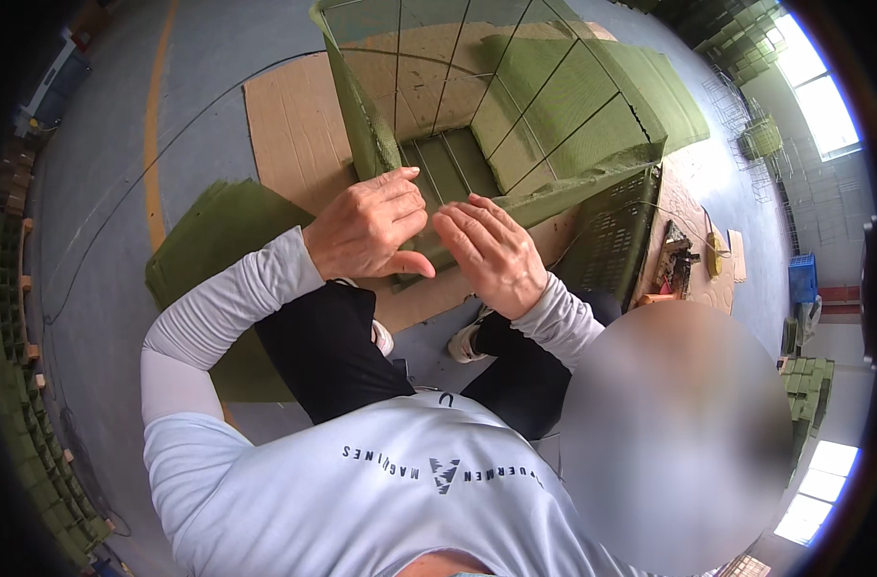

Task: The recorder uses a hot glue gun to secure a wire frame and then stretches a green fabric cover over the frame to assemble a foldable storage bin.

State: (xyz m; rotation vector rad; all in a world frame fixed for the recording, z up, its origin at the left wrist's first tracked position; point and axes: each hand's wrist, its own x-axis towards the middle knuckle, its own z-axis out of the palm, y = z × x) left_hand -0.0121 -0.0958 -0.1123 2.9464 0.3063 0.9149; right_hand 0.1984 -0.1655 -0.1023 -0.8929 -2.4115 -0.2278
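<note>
In front of my knees stands a box-shaped wire frame (398,67) with green mesh fabric (563,189) around its rim and sides. My left hand (371,226) is at its near left corner, with the thumb apart from the loosely bent fingers. My right hand (491,255) is beside it over the near edge, its fingers stretched out and lying close together. Neither hand shows anything in it. I cannot tell whether the fingertips touch the mesh. The palms are mostly hidden.
Flat cardboard (289,125) lies under the frame. Green sheets (212,236) spread on the floor at left. A dark green perforated crate (607,236) stands at right, near a black tool (677,258) and a yellow spool (715,255). Green stacks (35,413) line the left side.
</note>
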